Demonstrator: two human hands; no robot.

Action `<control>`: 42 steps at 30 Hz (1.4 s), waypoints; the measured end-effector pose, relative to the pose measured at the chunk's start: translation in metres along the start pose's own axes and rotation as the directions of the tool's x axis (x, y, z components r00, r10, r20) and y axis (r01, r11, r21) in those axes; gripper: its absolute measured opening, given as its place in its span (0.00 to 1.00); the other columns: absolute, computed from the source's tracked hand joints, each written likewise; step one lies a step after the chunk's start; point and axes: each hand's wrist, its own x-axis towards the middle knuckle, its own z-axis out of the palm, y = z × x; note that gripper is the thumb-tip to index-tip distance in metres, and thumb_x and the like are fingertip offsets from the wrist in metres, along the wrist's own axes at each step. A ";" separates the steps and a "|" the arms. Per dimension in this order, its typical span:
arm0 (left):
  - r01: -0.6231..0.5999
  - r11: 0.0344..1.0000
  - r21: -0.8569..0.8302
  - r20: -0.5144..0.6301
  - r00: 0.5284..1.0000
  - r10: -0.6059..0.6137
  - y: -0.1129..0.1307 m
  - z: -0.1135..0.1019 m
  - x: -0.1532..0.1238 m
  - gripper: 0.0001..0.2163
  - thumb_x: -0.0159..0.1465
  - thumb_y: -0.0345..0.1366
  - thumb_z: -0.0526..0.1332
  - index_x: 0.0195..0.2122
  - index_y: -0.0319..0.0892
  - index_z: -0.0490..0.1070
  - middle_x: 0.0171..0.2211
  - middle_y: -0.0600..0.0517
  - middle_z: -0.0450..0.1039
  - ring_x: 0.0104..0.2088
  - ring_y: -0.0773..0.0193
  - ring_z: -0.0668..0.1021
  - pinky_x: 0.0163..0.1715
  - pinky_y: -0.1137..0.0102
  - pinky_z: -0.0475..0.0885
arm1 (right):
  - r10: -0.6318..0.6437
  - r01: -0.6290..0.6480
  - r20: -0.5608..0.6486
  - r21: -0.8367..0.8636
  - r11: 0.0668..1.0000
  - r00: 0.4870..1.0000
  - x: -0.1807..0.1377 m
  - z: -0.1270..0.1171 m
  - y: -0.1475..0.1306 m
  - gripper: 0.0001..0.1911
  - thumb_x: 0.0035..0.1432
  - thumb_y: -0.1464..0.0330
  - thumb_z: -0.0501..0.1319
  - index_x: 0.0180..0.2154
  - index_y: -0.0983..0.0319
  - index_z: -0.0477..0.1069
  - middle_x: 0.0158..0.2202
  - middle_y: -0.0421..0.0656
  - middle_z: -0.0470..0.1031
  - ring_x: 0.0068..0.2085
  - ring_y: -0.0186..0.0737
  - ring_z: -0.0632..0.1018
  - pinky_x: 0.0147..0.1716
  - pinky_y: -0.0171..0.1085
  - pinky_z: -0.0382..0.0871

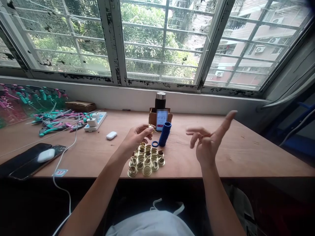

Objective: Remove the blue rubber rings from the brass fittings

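Note:
My left hand [138,135] is closed in a pinch on a small gold-coloured metal piece [154,128], mostly covered by the fingertips. Below it, several round gold-coloured metal pieces [147,170] stand grouped near the table's front edge. A leaning stack of blue rings [164,134] rises just right of the pinching fingers, and one loose blue ring [155,144] lies at its foot. Over the right part of the table hangs my right hand [208,144], its thumb and fingers spread, holding nothing.
Behind the stack, a phone [161,120] leans on a cardboard box [152,115] beside a black bottle [160,101]. Leftward are a white case [111,135], a power strip [100,120], several pliers [61,126], a dark phone [27,160] and a white cable [61,162].

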 end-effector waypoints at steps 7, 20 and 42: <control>0.001 1.000 0.015 0.017 1.000 -0.001 -0.005 0.000 0.002 0.18 0.64 0.50 0.69 0.45 0.42 0.81 0.37 0.46 0.77 0.36 0.61 0.79 0.31 0.71 0.73 | 0.101 -0.092 0.116 -0.083 0.992 0.988 0.003 0.005 0.003 0.42 0.69 0.66 0.54 0.77 0.55 0.35 0.13 0.27 0.62 0.15 0.40 0.68 0.64 0.66 0.65; 0.032 0.999 -0.013 0.068 0.997 -0.031 -0.005 0.000 0.003 0.23 0.65 0.55 0.67 0.50 0.41 0.74 0.41 0.45 0.81 0.42 0.57 0.83 0.41 0.65 0.75 | -0.022 0.055 -0.157 0.210 0.976 0.987 0.004 0.027 0.021 0.23 0.69 0.58 0.61 0.22 0.57 0.75 0.34 0.44 0.84 0.51 0.54 0.82 0.58 0.58 0.68; 0.068 0.987 0.147 0.189 0.977 -0.096 -0.007 0.005 -0.002 0.21 0.63 0.51 0.70 0.50 0.42 0.77 0.39 0.48 0.81 0.35 0.64 0.80 0.34 0.70 0.73 | 0.044 -0.036 -0.185 0.047 0.998 0.982 -0.008 0.032 0.015 0.32 0.65 0.71 0.60 0.68 0.51 0.64 0.54 0.49 0.79 0.42 0.45 0.85 0.17 0.31 0.75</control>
